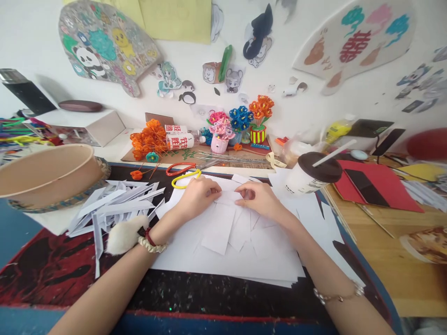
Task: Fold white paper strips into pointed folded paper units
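Observation:
A small piece of white paper (229, 197) is stretched between my two hands, just above the paper pile. My left hand (199, 195) pinches its left end, and my right hand (260, 199) grips the right end between thumb and finger. Below lie several loose white paper pieces (218, 230) on a stack of larger white sheets (188, 258). Scissors with red and yellow handles (186, 177) rest just beyond my left hand. To the left is a heap of folded paper strips (111, 204).
A round wooden bowl (49, 170) stands at the left. A lidded drink cup (312, 172) with a straw is at the right, near a red folder (380, 186). Orange craft flowers (150, 139) and small flower pots (258, 135) line the back by the wall.

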Demonstrator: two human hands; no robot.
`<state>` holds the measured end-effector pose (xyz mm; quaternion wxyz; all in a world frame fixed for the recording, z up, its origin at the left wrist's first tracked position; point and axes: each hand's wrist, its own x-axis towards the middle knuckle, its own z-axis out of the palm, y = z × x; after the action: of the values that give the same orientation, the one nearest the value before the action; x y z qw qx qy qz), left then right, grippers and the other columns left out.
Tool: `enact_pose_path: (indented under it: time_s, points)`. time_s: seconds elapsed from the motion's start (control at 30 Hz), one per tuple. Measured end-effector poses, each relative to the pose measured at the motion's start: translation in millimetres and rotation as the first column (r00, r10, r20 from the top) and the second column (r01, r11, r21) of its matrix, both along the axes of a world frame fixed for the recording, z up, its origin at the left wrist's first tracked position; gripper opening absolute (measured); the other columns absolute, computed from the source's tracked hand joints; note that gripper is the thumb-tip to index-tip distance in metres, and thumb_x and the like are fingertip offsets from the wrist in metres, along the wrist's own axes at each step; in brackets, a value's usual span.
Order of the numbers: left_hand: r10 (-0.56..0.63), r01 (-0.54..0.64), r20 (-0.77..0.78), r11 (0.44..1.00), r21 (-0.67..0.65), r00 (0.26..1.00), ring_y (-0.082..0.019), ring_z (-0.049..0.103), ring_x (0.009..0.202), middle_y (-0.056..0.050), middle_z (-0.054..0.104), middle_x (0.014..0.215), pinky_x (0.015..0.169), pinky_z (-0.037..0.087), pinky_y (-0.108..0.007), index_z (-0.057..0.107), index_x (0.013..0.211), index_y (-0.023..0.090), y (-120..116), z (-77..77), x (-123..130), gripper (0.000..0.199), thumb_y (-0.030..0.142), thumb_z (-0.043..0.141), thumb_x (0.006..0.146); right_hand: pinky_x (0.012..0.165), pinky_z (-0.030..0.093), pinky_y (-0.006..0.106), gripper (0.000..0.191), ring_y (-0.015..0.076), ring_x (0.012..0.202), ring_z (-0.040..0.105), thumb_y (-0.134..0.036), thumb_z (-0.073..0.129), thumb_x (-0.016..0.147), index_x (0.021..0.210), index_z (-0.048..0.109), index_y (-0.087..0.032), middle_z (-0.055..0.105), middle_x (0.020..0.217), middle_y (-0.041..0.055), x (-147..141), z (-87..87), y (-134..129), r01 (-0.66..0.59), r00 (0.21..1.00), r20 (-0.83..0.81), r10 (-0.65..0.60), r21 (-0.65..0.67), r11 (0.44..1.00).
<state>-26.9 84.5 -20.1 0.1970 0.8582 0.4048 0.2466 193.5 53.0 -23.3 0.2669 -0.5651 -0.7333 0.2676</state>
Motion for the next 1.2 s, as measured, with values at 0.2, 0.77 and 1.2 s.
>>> enact_pose_path:
  time_s: [0.2, 0.77, 1.2]
  points:
    - [-0.012, 0.012, 0.068, 1.000, 0.002, 0.998, -0.017, 0.059, 0.073, -0.003, 0.067, 0.076, 0.068, 0.045, -0.029, 0.072, 0.076, 0.017, 0.3, -5.8, -1.1, 0.010, 0.015, 0.063, 0.081, 0.059, 0.043, 0.028, 0.011, 0.0132, 0.059, 0.049, -0.019, 0.074, 0.074, 0.084, 0.073, -0.020, 0.064, 0.073, -0.0001, -0.6, -7.7, -1.7, 0.001, 0.999, -0.053, 0.003, 0.080, 0.997]
    - [-0.137, 0.128, 0.046, 0.977, 0.169, 0.989, -0.018, 0.053, 0.075, -0.004, 0.065, 0.078, 0.070, 0.043, -0.032, 0.071, 0.091, 0.017, -2.4, -6.6, -1.3, 0.019, 0.013, 0.053, 0.091, 0.058, 0.049, 0.029, 0.016, 0.0153, 0.065, 0.058, -0.010, 0.063, 0.082, 0.088, 0.072, -0.021, 0.069, 0.084, 0.0028, 2.8, -9.4, -6.7, 0.012, 0.993, -0.118, 0.009, 0.176, 0.984]
    - [-0.147, 0.171, -0.100, 0.940, 0.296, 0.984, -0.019, 0.051, 0.079, -0.005, 0.064, 0.082, 0.073, 0.043, -0.033, 0.069, 0.098, 0.017, -7.7, -6.8, -0.8, 0.023, 0.011, 0.048, 0.094, 0.073, 0.053, 0.036, 0.027, 0.0208, 0.082, 0.064, -0.007, 0.047, 0.092, 0.095, 0.070, -0.020, 0.071, 0.090, 0.0067, 0.1, -12.0, -11.6, -0.164, 0.985, 0.117, 0.126, 0.420, 0.893]
